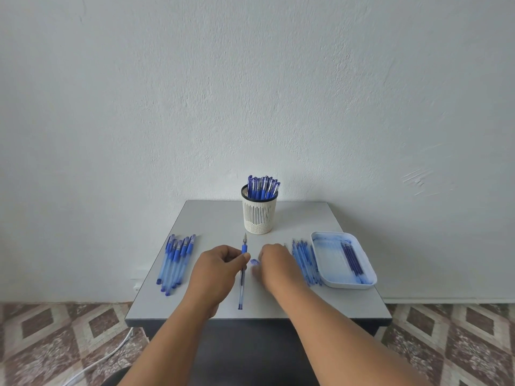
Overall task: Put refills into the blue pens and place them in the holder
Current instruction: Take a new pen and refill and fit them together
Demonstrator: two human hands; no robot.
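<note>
Left hand (220,270) pinches a blue pen (242,271), tip toward the holder (259,215) at the surface's far edge. Right hand (276,263) curls over a small blue cap (255,262); its grip can't be told.

A small grey table (306,218) holds a cup (259,215) of pens, a pen row (175,263) on the left, and a tray (344,260) on the right.

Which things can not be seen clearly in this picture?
- Head view: right hand hides its own fingertips; a small blue piece beside it is blurred.
- Left hand covers the middle of the pen.
- Refills in the tray: too small to count.
</note>
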